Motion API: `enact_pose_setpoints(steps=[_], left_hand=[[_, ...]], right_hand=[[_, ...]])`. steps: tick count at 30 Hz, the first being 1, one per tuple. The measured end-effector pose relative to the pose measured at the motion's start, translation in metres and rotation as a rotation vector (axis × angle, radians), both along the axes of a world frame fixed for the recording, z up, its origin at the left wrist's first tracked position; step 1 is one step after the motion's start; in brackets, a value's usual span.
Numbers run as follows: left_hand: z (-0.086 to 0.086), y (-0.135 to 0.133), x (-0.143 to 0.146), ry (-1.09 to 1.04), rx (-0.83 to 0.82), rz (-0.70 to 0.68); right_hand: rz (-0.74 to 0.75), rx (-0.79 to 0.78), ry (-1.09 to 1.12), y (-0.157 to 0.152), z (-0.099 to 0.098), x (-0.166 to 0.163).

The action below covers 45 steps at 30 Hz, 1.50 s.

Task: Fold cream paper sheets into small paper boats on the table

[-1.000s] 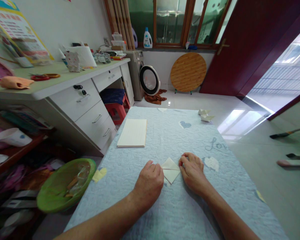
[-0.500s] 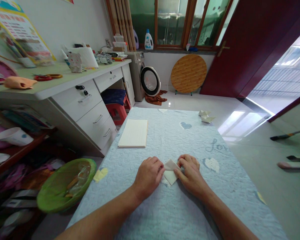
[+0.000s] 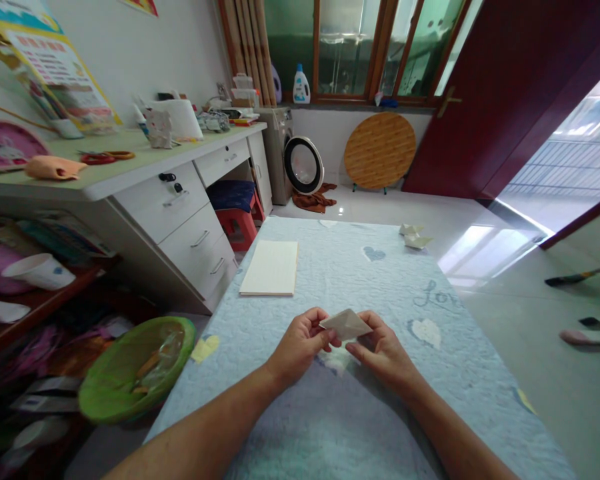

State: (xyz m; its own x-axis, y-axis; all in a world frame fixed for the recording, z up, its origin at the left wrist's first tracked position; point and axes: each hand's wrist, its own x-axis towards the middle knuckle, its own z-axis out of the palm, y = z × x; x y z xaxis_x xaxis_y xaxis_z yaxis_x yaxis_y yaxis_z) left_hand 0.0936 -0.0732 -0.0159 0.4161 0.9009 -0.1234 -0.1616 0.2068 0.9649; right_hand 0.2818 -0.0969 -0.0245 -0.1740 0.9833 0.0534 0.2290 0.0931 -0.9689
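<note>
A small folded piece of cream paper [image 3: 346, 323] is held just above a table covered with a light blue quilted cloth [image 3: 360, 413]. My left hand [image 3: 300, 343] pinches its left edge with fingers closed. My right hand [image 3: 383, 350] grips its right side from below, fingers curled. Both hands sit near the middle of the table, close together.
A stack of cream paper sheets [image 3: 271, 268] lies at the table's left side. Two small folded paper pieces [image 3: 414, 236] sit at the far right corner. A green basin [image 3: 135, 367] is on the floor to the left, beside a white desk with drawers [image 3: 180, 213].
The folded paper lay flat on the cloth under both hands; both hands have now lifted it off the table and hold it between them.
</note>
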Motion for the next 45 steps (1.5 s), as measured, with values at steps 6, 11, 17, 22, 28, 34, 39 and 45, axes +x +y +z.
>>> enact_pose_setpoints(steps=[6,11,17,22,28,34,39,45], left_hand=[[-0.004,-0.004,0.003,0.025,0.005,-0.112],[-0.005,-0.008,-0.001,0.358,0.485,0.066],[-0.006,-0.009,-0.005,0.578,0.883,0.06],[-0.005,-0.005,-0.005,0.875,1.048,-0.06],[-0.004,-0.003,-0.008,1.022,1.025,-0.163],[-0.005,-0.003,-0.009,1.021,0.975,-0.179],[-0.003,-0.004,-0.006,0.992,0.862,-0.124],[-0.001,-0.004,-0.003,1.054,0.745,-0.032]], right_hand=[[0.034,0.127,-0.055,-0.002,0.005,-0.005],[-0.045,0.434,-0.362,-0.003,0.005,-0.003],[-0.144,0.597,-0.776,-0.002,-0.005,0.0],[-0.045,0.54,-0.918,-0.001,-0.008,-0.003],[0.058,0.375,-0.793,-0.001,-0.001,0.006],[0.099,0.308,-0.667,0.0,-0.001,0.02],[0.094,0.243,-0.65,0.004,0.0,0.023],[0.036,0.161,-0.667,0.006,0.0,0.021]])
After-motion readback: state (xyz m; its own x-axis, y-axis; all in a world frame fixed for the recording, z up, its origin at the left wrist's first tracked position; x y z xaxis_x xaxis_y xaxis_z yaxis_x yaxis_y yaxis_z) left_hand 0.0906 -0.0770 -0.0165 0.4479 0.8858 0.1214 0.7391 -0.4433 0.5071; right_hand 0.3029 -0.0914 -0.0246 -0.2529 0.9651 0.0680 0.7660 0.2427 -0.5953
